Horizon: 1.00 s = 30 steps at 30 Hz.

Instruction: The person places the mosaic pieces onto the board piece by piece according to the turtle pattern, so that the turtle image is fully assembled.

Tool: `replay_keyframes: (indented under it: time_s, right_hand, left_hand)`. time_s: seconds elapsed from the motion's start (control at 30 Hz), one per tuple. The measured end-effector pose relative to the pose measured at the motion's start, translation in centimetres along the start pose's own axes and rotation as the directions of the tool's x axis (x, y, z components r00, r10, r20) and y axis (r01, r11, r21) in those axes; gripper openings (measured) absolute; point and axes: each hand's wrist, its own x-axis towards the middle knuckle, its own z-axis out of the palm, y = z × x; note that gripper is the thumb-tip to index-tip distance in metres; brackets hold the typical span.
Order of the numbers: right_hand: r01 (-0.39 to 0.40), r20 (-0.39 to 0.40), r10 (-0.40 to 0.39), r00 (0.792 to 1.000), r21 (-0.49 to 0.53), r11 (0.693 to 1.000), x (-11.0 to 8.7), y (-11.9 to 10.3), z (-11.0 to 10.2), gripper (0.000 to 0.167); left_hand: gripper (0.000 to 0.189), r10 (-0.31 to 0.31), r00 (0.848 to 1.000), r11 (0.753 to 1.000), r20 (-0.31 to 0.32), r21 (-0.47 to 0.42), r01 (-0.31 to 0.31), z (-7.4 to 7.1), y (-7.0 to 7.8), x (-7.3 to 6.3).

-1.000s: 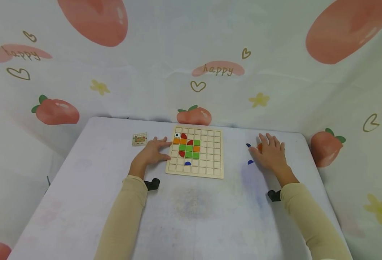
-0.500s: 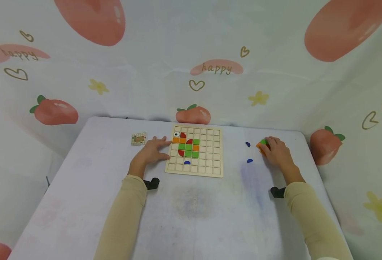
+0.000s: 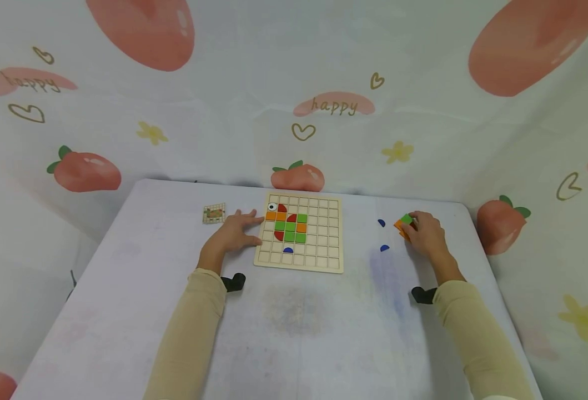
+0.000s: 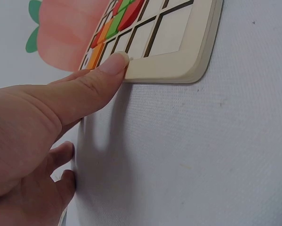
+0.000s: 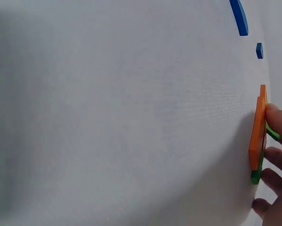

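Observation:
A wooden grid board (image 3: pixel 325 239) lies near the table's back, with green, orange and red pieces and a white eye tile (image 3: pixel 272 206) set in its cells. My left hand (image 3: pixel 232 232) rests at its left edge; in the left wrist view the thumb (image 4: pixel 113 65) touches the rim. Off to the right, my right hand (image 3: pixel 430 236) is at a small pile of tiles, thumb and index finger pinching a green tile (image 3: pixel 406 218). An orange tile (image 5: pixel 257 134) stands out beneath the thumb in the right wrist view. The fingers partly hide the pile.
Two blue half-round pieces lie between board and pile, one (image 3: pixel 381 223) behind the other (image 3: pixel 385 248). A third blue piece (image 3: pixel 288 250) is on the board's lower part. Left of the board lies a small pattern card (image 3: pixel 214 213). A printed cloth backdrop (image 3: pixel 254 83) rises behind the table.
My right hand has shifted slightly right and its spread fingers have drawn in round the tiles, bringing green and orange ones into sight. The left hand and board stay put.

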Motion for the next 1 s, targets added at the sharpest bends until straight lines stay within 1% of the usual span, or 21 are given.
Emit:
replay_keyframes:
  time_s: [0.2,0.4,0.6,0.77,0.87,1.0]
  right_hand:
    - [-0.062,-0.033,0.065,0.997,0.106,0.992,-0.3,-0.7,0.2,0.035]
    - [-0.094,-0.07,0.11,0.991,0.202,0.975,-0.6,-1.8,-0.1,0.038]
    - [-0.034,-0.147,0.079,0.986,0.288,0.957,-0.9,-2.9,-0.2,0.041]
    - [0.027,-0.183,0.035,0.982,0.323,0.946,-0.8,-3.8,0.3,0.035]
    - [0.066,-0.171,-0.01,0.985,0.328,0.942,-0.7,-4.4,0.6,0.028]
    - [0.087,-0.122,-0.049,0.991,0.329,0.94,-0.5,-5.3,1.1,0.024]
  left_hand:
    - [0.076,-0.002,1.0,1.0,0.001,0.005,0.002,-0.2,0.0,0.1]
    - [0.075,-0.007,1.0,1.0,0.004,-0.021,0.007,0.0,-0.1,0.0]
    - [0.074,-0.01,1.0,0.999,-0.008,-0.032,0.01,0.3,0.0,0.0]
    - [0.074,-0.019,1.0,0.999,-0.008,-0.034,0.019,0.3,0.0,0.0]
    - [0.074,-0.017,1.0,0.999,-0.007,-0.03,0.016,0.2,0.0,0.0]
    - [0.074,-0.012,1.0,1.0,-0.006,-0.025,0.012,0.2,-0.1,0.0]
